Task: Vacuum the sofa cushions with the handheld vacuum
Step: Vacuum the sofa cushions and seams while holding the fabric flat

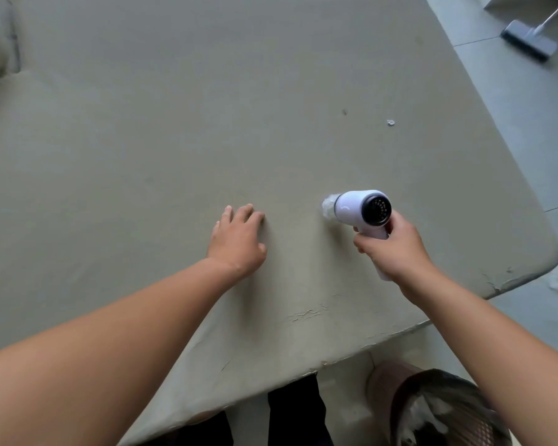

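**Nozzle down, free hand bracing the cushion**

The person stands at the near edge of the sofa cushion (174, 140), a broad olive-grey surface filling most of the view. The right hand (392, 249) is wrapped round the grip of the handheld vacuum (363, 209), a white pistol-shaped unit whose dark vented rear faces the camera. Its clear nozzle tilts down and away onto the fabric — likely so suction meets the cover directly.

The left hand (239, 241) lies palm-down on the cushion just beside the vacuum, fingers loosely spread and holding nothing. It probably steadies the fabric so the nozzle does not drag it into folds.

Farther along the cushion, well apart from the nozzle, sit a small white scrap (390, 122) and a dark speck (345, 112) — debris not yet picked up. A mesh wastebasket (438, 410) stands on the floor by the person's legs, and a floor brush head (527, 40) rests on the tiles beyond the sofa.
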